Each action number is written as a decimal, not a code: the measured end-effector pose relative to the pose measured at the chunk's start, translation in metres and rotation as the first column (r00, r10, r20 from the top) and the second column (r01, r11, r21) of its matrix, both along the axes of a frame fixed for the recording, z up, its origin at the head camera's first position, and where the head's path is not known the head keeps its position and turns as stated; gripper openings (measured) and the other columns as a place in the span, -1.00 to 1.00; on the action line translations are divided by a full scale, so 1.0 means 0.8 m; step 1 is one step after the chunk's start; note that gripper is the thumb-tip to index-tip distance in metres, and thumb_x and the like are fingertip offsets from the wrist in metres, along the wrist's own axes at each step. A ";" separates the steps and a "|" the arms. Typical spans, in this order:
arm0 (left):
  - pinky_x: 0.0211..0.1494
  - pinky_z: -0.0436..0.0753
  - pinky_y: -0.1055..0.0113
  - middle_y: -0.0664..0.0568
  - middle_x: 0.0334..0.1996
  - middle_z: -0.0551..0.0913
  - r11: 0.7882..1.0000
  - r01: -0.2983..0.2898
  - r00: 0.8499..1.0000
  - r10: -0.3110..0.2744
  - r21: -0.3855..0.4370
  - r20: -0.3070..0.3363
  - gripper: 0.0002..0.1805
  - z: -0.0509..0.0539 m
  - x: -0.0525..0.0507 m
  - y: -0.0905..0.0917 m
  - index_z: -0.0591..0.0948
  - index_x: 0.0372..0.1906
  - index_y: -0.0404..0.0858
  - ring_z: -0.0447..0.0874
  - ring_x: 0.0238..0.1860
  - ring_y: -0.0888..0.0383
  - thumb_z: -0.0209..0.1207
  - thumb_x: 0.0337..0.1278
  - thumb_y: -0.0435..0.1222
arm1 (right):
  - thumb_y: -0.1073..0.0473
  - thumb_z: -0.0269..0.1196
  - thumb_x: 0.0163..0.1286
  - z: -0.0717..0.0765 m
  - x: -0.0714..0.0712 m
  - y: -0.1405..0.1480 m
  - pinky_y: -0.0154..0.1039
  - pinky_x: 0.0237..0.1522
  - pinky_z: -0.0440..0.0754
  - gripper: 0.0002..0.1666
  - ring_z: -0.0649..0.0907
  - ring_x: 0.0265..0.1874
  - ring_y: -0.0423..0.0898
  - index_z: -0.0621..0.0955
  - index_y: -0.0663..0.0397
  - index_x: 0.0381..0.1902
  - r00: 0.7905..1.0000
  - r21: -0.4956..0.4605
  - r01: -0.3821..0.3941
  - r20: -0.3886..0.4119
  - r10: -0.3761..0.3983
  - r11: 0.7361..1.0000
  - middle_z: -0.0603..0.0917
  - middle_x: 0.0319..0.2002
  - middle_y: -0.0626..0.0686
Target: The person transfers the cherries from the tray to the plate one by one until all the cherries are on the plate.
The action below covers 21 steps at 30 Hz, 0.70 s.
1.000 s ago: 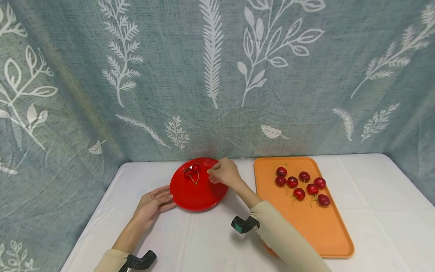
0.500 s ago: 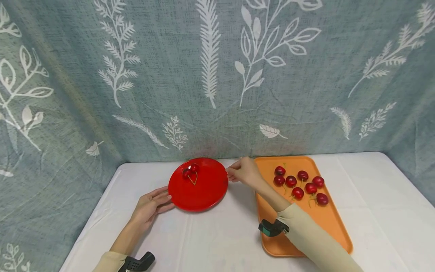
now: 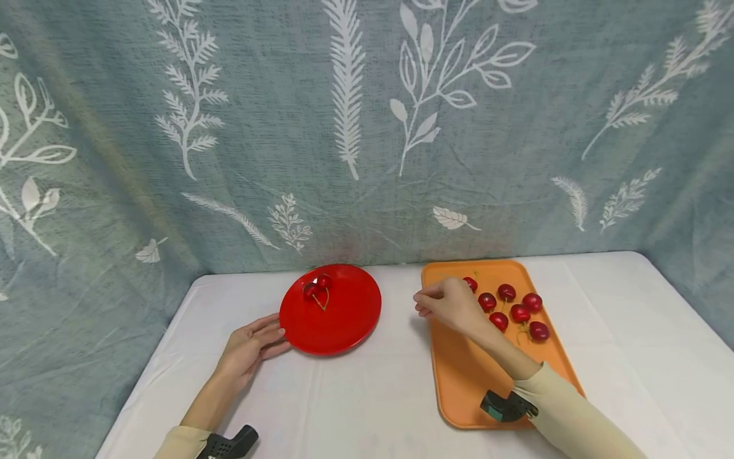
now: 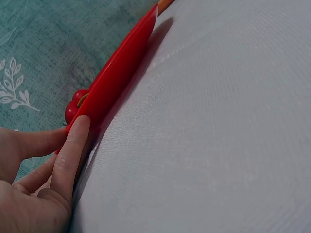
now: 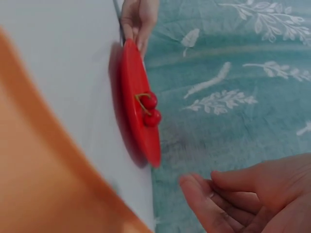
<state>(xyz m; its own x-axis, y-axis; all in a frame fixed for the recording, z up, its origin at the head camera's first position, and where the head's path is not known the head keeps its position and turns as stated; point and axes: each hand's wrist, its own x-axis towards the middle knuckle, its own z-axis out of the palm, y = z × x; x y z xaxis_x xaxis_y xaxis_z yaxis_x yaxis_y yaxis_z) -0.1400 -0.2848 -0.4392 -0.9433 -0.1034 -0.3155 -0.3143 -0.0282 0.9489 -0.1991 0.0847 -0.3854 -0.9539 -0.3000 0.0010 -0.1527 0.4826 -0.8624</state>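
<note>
A red plate [image 3: 338, 325] is on the white cloth left of centre, with two cherries [image 3: 317, 287] joined at their stems near its far left rim. My left hand [image 3: 252, 347] grips the plate's left rim; in the left wrist view its thumb and fingers lie on either side of the edge. My right hand [image 3: 453, 306] hovers over the left edge of the orange tray [image 3: 470, 382], its fingers loosely bent and holding nothing. Several dark red cherries [image 3: 520, 313] with stems lie in the tray's far half, one partly hidden behind the right hand.
White cloth [image 3: 355, 408] covers the table, with a strip of it between plate and tray. A grey-green curtain [image 3: 287, 127] with white leaf prints hangs right behind the table and along its sides. My right forearm [image 3: 516, 357] crosses above the tray.
My right hand has moved from above the plate rightward to the tray's left edge. The left hand stays at the plate's rim, and the two cherries stay on the plate.
</note>
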 end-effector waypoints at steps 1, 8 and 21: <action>0.00 0.69 0.26 -0.28 0.27 0.46 1.000 0.000 1.000 0.000 0.002 0.001 -0.39 0.000 0.000 -0.001 0.19 0.44 -0.45 0.73 -0.10 0.19 0.08 0.38 -0.41 | 0.26 0.26 0.37 0.001 0.002 0.006 -0.20 -0.31 0.76 -0.75 0.76 -0.42 0.01 0.72 0.42 -0.20 1.000 -0.001 0.001 -0.004 -0.001 1.000 0.75 -0.45 0.11; 0.00 0.69 0.27 -0.26 0.26 0.48 1.000 0.009 1.000 -0.009 0.020 0.002 -0.37 0.000 0.002 0.000 0.17 0.45 -0.46 0.73 -0.11 0.20 0.09 0.38 -0.40 | 0.26 0.23 0.40 0.006 0.012 0.060 -0.12 -0.33 0.76 -0.73 0.77 -0.36 0.09 0.70 0.44 -0.16 0.999 0.018 0.046 -0.012 -0.045 0.999 0.76 -0.41 0.15; 0.00 0.69 0.27 -0.28 0.29 0.44 1.000 0.005 1.000 -0.005 0.013 0.004 -0.38 0.003 0.002 0.001 0.17 0.45 -0.46 0.73 -0.11 0.21 0.08 0.38 -0.41 | 0.23 0.17 0.46 -0.001 0.025 0.157 -0.20 -0.28 0.76 -0.60 0.77 -0.34 0.01 0.59 0.60 -0.03 0.982 0.044 0.166 0.084 -0.169 0.985 0.75 -0.31 0.25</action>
<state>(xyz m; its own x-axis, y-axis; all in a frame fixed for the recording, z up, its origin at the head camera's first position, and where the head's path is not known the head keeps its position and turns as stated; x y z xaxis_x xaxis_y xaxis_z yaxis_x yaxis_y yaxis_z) -0.1380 -0.2841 -0.4366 -0.9425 -0.0948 -0.3204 -0.3180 -0.0395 0.9473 -0.1792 0.2100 -0.3863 -0.9866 -0.1341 -0.0927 0.0083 0.5266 -0.8501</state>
